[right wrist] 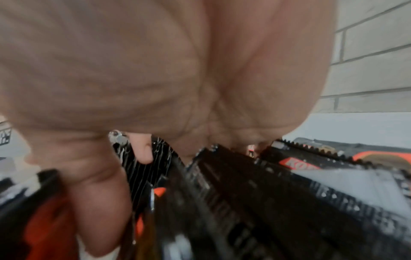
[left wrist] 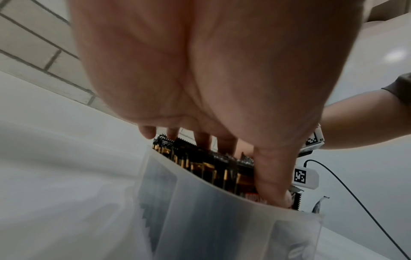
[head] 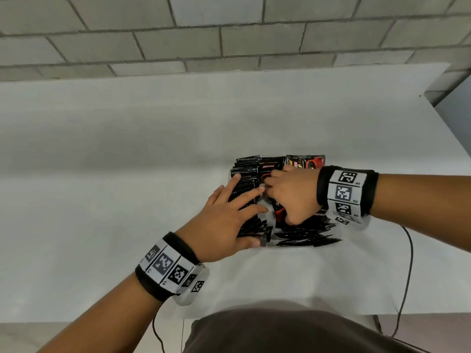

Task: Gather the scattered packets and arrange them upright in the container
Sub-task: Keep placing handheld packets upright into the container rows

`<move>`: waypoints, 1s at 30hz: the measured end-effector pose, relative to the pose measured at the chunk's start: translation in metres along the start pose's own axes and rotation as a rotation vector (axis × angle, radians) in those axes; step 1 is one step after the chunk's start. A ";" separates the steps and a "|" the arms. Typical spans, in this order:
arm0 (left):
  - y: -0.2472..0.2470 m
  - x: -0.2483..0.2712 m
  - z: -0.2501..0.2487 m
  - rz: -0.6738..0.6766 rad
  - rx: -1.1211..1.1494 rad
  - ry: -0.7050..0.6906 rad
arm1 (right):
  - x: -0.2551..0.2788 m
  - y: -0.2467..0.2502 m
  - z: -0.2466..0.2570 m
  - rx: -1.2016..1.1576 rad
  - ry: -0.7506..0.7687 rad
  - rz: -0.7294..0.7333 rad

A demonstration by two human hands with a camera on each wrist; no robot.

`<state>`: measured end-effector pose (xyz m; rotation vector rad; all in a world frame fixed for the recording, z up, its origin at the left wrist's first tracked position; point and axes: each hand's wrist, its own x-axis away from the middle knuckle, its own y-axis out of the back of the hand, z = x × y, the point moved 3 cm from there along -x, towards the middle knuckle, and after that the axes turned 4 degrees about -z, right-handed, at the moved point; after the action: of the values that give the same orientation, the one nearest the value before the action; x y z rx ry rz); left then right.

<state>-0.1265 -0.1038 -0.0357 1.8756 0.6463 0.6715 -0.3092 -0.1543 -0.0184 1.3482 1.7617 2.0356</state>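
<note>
Both my hands work inside the container (left wrist: pixel 200 202): my left hand (head: pixel 224 220) lies flat, fingers straight, steadying the upright packets (head: pixel 246 184). My right hand (head: pixel 293 197) curls around a few packets. Next, I judge, they need standing upright.

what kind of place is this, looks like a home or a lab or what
Probably a plain workroom or recording setup, not a home: a bare white table against an unfinished grey block wall, and tag-printed wristbands with a trailing cable. Hard to say more.
</note>
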 end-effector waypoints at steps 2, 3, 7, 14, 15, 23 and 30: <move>0.000 0.000 -0.001 0.006 -0.001 -0.002 | 0.000 0.000 0.001 0.027 0.013 0.012; 0.000 0.000 0.000 0.009 0.000 -0.001 | -0.001 0.001 0.000 0.031 0.018 0.011; -0.001 0.000 0.000 0.011 0.013 -0.002 | 0.001 0.011 -0.004 0.027 0.059 0.061; -0.002 -0.001 0.001 0.007 0.016 -0.002 | 0.003 0.014 0.001 0.100 0.103 0.067; -0.002 -0.001 0.001 0.010 0.020 -0.002 | 0.003 0.016 0.001 0.078 0.108 0.063; -0.001 -0.001 0.000 0.018 0.034 0.008 | 0.010 0.009 0.010 0.111 0.168 0.015; 0.000 0.001 -0.001 0.011 0.044 0.011 | 0.016 0.011 0.006 0.023 0.143 0.008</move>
<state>-0.1266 -0.1028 -0.0349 1.9181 0.6631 0.6801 -0.3101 -0.1440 -0.0016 1.2453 1.8454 2.1722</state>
